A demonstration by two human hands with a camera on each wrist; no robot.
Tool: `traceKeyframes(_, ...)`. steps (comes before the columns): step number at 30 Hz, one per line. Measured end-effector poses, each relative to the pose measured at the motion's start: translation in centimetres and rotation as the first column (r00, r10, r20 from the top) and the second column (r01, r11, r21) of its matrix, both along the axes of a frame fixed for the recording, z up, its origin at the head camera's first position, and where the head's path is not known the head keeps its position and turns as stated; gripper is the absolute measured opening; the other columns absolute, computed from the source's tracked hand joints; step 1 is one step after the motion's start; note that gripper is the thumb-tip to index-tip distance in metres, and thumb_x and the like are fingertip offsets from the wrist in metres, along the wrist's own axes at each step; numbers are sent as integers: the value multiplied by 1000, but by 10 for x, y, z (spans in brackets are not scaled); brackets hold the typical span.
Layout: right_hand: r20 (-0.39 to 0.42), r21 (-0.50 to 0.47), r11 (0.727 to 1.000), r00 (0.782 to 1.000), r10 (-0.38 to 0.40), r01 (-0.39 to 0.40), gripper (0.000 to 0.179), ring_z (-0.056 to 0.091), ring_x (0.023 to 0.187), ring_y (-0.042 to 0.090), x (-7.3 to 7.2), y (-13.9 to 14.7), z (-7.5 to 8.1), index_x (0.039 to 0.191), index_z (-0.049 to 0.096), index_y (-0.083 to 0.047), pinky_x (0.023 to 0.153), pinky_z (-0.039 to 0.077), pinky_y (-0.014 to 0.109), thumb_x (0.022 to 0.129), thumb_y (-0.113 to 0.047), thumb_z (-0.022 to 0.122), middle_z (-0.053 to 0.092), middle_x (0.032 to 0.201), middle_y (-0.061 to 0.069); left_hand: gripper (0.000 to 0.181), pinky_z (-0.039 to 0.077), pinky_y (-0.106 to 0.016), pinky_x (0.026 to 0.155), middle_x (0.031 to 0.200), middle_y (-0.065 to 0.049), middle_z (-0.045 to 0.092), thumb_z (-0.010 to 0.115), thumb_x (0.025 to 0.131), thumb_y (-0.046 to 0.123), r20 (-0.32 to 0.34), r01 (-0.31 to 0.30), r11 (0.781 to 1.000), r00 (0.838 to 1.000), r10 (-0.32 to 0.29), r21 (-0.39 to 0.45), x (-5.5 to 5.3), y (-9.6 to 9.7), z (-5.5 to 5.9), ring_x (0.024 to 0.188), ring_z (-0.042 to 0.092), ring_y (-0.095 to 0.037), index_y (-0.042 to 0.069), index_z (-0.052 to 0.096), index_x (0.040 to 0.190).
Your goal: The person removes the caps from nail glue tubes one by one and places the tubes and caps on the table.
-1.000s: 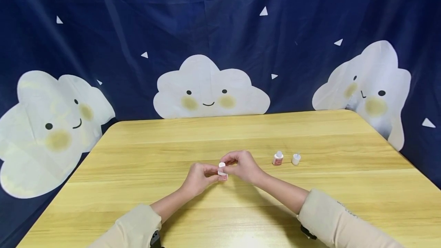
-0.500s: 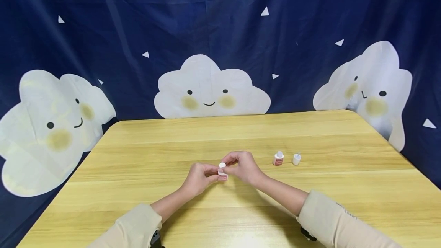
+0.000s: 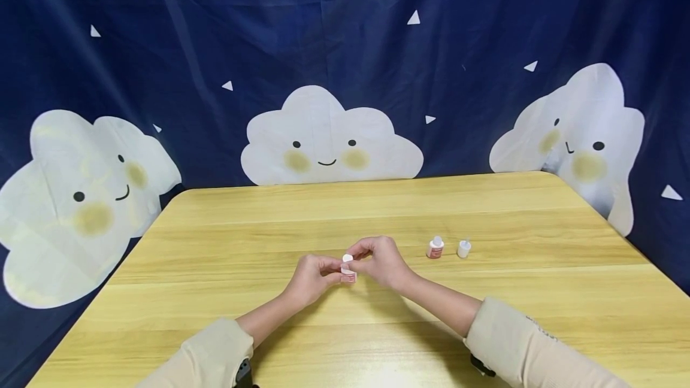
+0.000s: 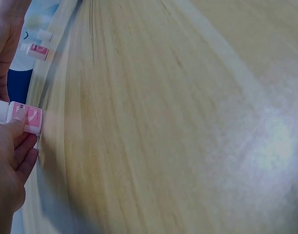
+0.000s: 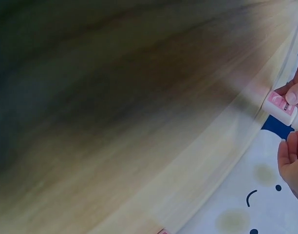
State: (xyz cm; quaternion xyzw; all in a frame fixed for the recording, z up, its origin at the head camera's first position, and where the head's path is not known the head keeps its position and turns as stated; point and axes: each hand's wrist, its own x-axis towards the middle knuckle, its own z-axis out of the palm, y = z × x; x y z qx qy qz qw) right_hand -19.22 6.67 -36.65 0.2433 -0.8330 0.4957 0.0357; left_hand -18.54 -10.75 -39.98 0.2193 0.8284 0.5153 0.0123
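Note:
Near the table's middle, my left hand [image 3: 309,280] grips a small white bottle with a pink label [image 3: 348,278], upright and with its base at the tabletop. The thumb lies across the label [image 4: 32,113] in the left wrist view. My right hand [image 3: 381,262] pinches the bottle's white cap [image 3: 347,258] from the right, fingers curled, partly covering it. Whether the cap sits tight on the neck cannot be seen. A second pink-labelled bottle [image 3: 435,249] stands uncapped to the right, its pale neck showing. Beside it a loose white cap [image 3: 463,249] sits with a thin stem pointing up.
The light wood table [image 3: 226,304] ends at a dark blue curtain [image 3: 366,35] printed with white clouds. Beige sleeves [image 3: 215,349] cover both forearms, with a dark strap [image 3: 481,366] under the right one.
Both hands stay in place on the bottle and its cap. The second bottle and the loose cap have not moved; only the head view shifts very slightly.

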Motion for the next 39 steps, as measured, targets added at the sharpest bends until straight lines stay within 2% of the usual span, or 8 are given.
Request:
traceKeyframes(1, 3, 0, 1000, 1000, -1, 1, 9, 61, 67, 10, 0, 0, 0, 80, 71, 1, 62, 52, 20, 74, -4, 75, 71, 74, 11, 17, 57, -23, 66, 86, -15, 72, 73, 77, 9, 0, 2, 1000, 1000, -2, 2, 2, 1, 4, 76, 70, -19, -1, 73, 90)
traceKeyframes(7, 0, 17, 1000, 1000, -5, 5, 7, 59, 68, 6, 0, -1, 1, 79, 72, 1, 64, 52, 20, 74, -4, 75, 71, 75, 10, 18, 57, -27, 67, 88, -17, 72, 71, 77, 6, -3, 13, 1000, 1000, -13, 20, 1, 2, 3, 78, 70, -26, -3, 72, 92)
traceKeyframes(8, -4, 21, 1000, 1000, -3, 3, 7, 59, 68, 5, 0, 0, 1, 79, 72, 0, 64, 52, 19, 75, -4, 75, 71, 75, 10, 18, 57, -25, 67, 88, -15, 72, 72, 77, 8, -4, 15, 1000, 1000, -15, 22, -1, 1, -1, 78, 70, -24, -2, 72, 92)
traceKeyframes(12, -7, 35, 999, 1000, 8, -8, 7, 60, 69, 5, -1, 0, 0, 80, 72, 0, 63, 50, 16, 75, -5, 74, 71, 77, 10, 18, 57, -24, 67, 88, -14, 72, 72, 77, 10, -15, 19, 1000, 1000, -19, 4, -1, 0, -1, 79, 70, -22, 0, 73, 92)
traceKeyframes(20, -30, 84, 996, 999, 21, -18, 6, 60, 71, 7, -1, 0, 3, 80, 72, -1, 66, 53, 20, 76, -6, 74, 72, 79, 9, 18, 56, -19, 66, 87, -13, 73, 71, 77, 12, -27, 31, 999, 999, -31, -28, -1, -2, -1, 78, 69, -18, 1, 73, 92)
traceKeyframes(26, -34, 100, 995, 999, 36, -32, 5, 59, 71, 6, -2, 1, 3, 80, 72, -2, 65, 52, 19, 77, -6, 73, 72, 80, 8, 18, 55, -16, 67, 88, -14, 72, 71, 78, 9, -49, 40, 999, 998, -41, -31, -2, -1, -2, 78, 70, -20, 0, 73, 93)
traceKeyframes(32, -59, 115, 992, 996, 63, -55, 4, 59, 72, 5, -2, 2, 4, 80, 72, -2, 65, 52, 20, 78, -6, 73, 72, 80, 7, 16, 55, -17, 67, 89, -16, 72, 70, 78, 8, -47, 29, 999, 998, -31, -44, -2, -1, -2, 79, 70, -23, -1, 72, 91)
traceKeyframes(39, -50, 110, 990, 994, 99, -93, 5, 56, 70, 3, -2, 3, 6, 80, 71, 0, 64, 49, 17, 79, -4, 71, 72, 79, 8, 16, 54, -14, 68, 91, -17, 72, 69, 78, 6, -74, 21, 998, 997, -26, -65, -1, 0, -2, 81, 70, -25, -3, 71, 92)
